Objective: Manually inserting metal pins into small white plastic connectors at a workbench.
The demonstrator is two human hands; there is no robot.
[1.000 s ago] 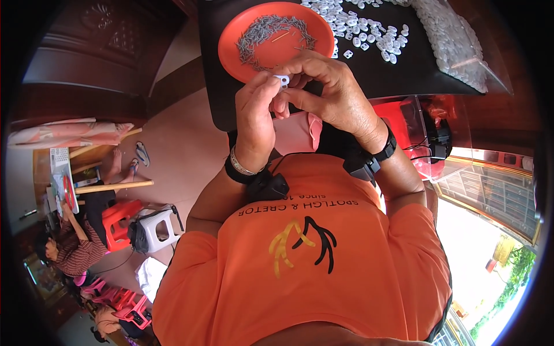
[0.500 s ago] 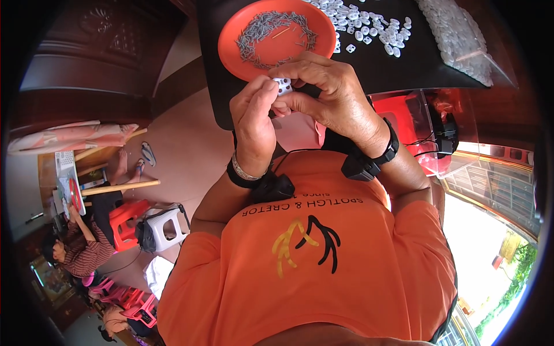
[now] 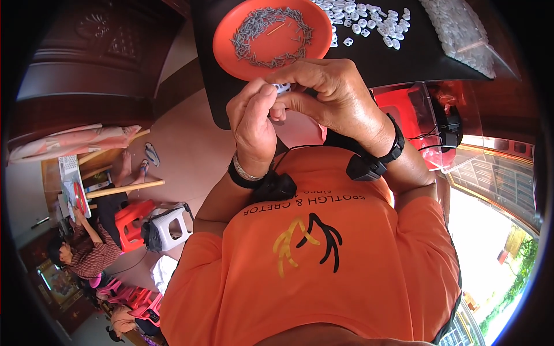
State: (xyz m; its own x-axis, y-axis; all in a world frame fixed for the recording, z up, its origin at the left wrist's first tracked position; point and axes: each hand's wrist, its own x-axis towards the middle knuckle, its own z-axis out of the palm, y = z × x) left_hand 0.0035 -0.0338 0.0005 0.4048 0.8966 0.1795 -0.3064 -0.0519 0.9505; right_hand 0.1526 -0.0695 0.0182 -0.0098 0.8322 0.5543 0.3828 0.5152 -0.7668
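Pinched between my two hands is a small white plastic piece with dark holes [image 3: 282,88], mostly covered by fingers. My left hand [image 3: 252,118] is closed around its left side, thumb pressed up against it. From the right, my right hand [image 3: 334,95] grips it with bent fingertips and thumb. Just beyond the hands lies an orange plate [image 3: 224,43] holding many small grey pins [image 3: 245,32] in a ring and a thin wooden stick [image 3: 276,29]. Loose white pieces [image 3: 392,29] are scattered to the right of the plate.
A clear bag packed with white pieces [image 3: 459,34] lies at the right of the black table [image 3: 369,66]. Below its right edge are a red stool [image 3: 395,106] and a clear box [image 3: 470,118]. Another person [image 3: 95,251] sits far left, near red and white stools [image 3: 173,228].
The white piece shows less now, as my fingers have closed further over it. Both hands keep hold of it above the plate's near edge. The whole view has shifted slightly.
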